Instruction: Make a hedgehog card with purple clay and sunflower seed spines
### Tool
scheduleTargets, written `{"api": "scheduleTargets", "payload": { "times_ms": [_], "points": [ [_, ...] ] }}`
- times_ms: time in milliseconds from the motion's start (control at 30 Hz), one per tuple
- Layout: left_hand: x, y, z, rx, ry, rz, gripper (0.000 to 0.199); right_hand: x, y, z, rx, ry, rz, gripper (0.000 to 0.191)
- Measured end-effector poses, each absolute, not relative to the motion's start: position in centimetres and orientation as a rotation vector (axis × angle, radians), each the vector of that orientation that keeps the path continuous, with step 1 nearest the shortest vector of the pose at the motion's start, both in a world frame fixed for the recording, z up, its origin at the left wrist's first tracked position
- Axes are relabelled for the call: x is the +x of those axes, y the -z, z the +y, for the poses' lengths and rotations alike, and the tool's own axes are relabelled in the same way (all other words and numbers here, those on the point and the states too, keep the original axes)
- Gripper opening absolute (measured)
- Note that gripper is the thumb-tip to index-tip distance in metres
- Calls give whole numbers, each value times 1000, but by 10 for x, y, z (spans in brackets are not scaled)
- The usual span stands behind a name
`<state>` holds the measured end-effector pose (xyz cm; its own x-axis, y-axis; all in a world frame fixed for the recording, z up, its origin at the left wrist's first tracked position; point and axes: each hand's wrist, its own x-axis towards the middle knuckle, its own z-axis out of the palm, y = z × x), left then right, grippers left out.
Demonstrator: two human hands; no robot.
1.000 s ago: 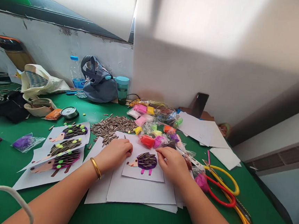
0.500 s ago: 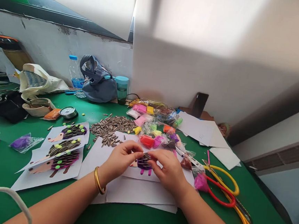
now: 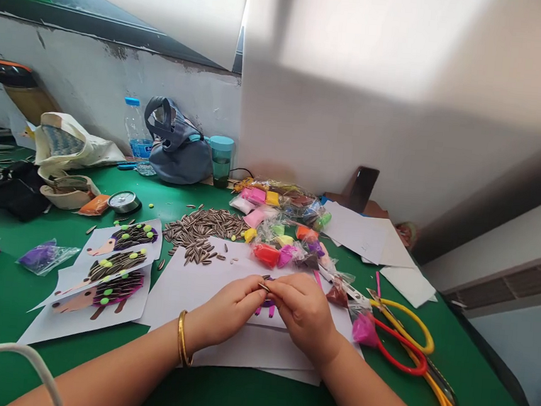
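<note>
My left hand [image 3: 233, 307] and my right hand [image 3: 305, 316] meet over a sheet of white paper [image 3: 213, 343]. Thumbs and fingers are pinched together around a small striped sunflower seed [image 3: 264, 286], which shows between the fingertips. Underneath lies a purple hedgehog figure [image 3: 269, 303] with pink feet, mostly covered by my hands. A heap of sunflower seeds [image 3: 209, 226] sits just beyond the paper. To the left are several finished-looking hedgehog pictures [image 3: 115, 294], their seed spines dotted with green balls.
Bagged coloured clay [image 3: 266, 253] is piled behind my hands. Scissors with red and yellow handles [image 3: 401, 366] lie at right, near loose white paper [image 3: 357, 233]. A blue bag [image 3: 180, 157], a water bottle [image 3: 137, 131] and a round metal tin [image 3: 124, 202] stand at the back left.
Both hands have drawn together and slightly nearer to me, now covering most of the hedgehog. A seed has come into view between the fingertips.
</note>
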<state>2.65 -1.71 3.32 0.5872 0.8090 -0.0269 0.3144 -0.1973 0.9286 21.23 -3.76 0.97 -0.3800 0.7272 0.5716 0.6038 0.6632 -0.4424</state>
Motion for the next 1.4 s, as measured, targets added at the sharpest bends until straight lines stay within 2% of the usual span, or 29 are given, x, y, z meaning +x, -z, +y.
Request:
{"api": "scheduleTargets", "payload": {
  "times_ms": [133,433,767,867,1100,1400],
  "points": [
    [26,-35,-17,1763,-587,920,25,211,-10,-37,-1009,-167,-2121,24],
    [25,-29,-15,1723,-535,999,13,208,-9,-37,-1024,-140,-2171,17],
    [29,-16,-15,1745,-615,1050,13,200,-5,-39,-1045,-17,-2146,13],
    [29,-15,-16,1787,-606,1088,15,201,-4,-39,-1076,-111,-2100,13],
    [28,-23,-25,2062,-552,1257,18,204,-7,-36,-1174,-697,-1880,9],
    [28,-21,-26,2083,-574,1196,22,203,-9,-37,-1237,-605,-1943,14]
  ]
}}
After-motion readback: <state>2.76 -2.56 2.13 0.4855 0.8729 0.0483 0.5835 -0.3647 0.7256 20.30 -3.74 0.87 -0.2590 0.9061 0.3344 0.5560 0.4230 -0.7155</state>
